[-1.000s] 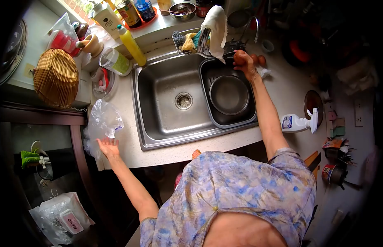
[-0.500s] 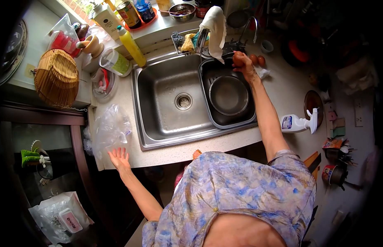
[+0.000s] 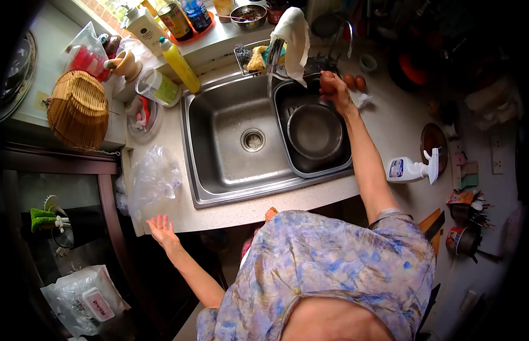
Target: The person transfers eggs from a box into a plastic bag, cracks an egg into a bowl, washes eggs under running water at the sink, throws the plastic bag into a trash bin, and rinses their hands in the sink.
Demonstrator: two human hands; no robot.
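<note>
My right hand (image 3: 339, 101) is closed around a brown egg (image 3: 327, 83) above the back right corner of the black dish tub (image 3: 280, 128). Whether a second egg is in that grip I cannot tell. Beside it, two more eggs (image 3: 360, 83) rest on the counter. Inside the tub sits a round metal bowl (image 3: 315, 132). My left hand (image 3: 164, 232) is held out by the counter's front edge, fingers spread and palm up, with nothing in it. Just beyond that hand lies a clear plastic bag (image 3: 155, 175).
The steel sink basin (image 3: 219, 131) lies left of the tub. A cloth (image 3: 291, 42) hangs over the tap. Along the back left stand a yellow bottle (image 3: 179, 65) and a plastic tub (image 3: 157, 87). A white spray bottle (image 3: 409, 169) is on the right counter.
My left hand has drifted slightly down and away from the plastic bag. My right hand keeps the egg in nearly the same place. A pale streak now shows below the tap.
</note>
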